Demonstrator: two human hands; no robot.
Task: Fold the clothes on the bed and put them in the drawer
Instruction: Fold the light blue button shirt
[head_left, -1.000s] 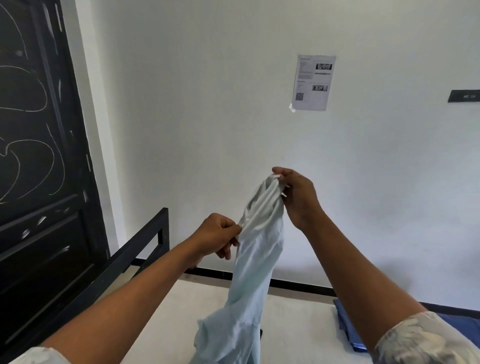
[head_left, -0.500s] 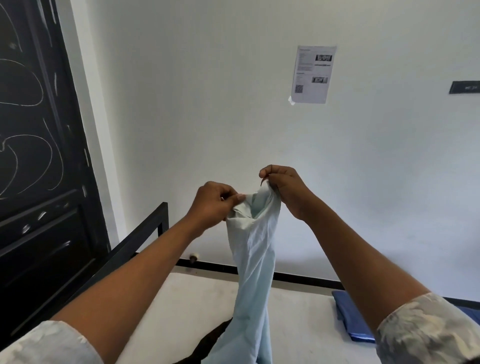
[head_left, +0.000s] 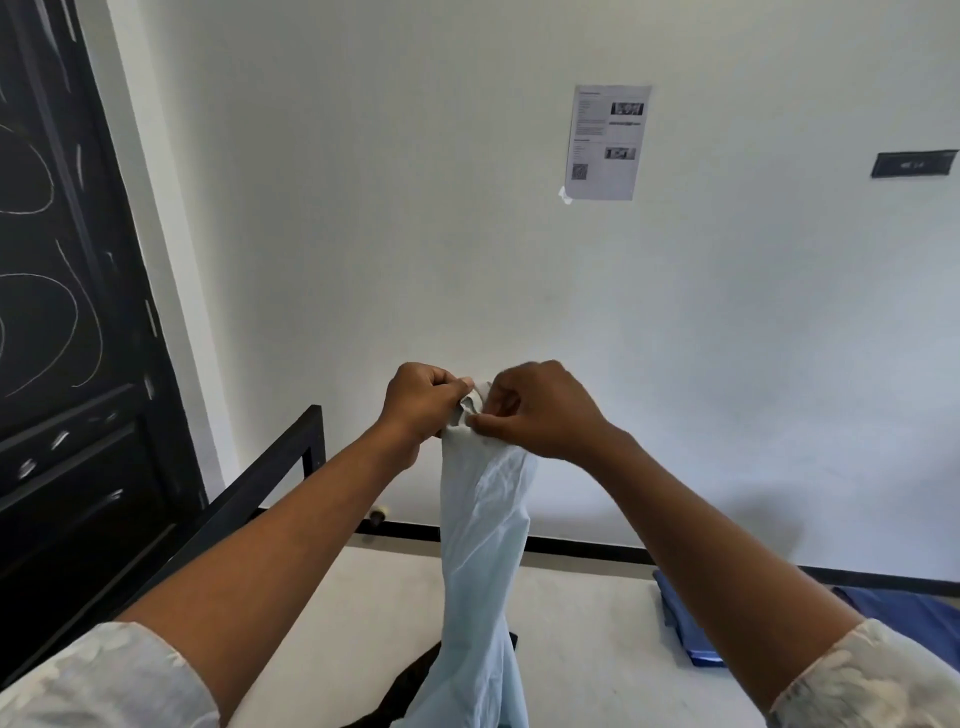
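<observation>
Pinching the top of a pale blue garment, the left hand and right hand nearly meet above the bed; the cloth hangs down onto it; the wall notice is too small to read.

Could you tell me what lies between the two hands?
Head view: the bunched top of the pale blue garment, pinched by left hand and right hand.
</observation>
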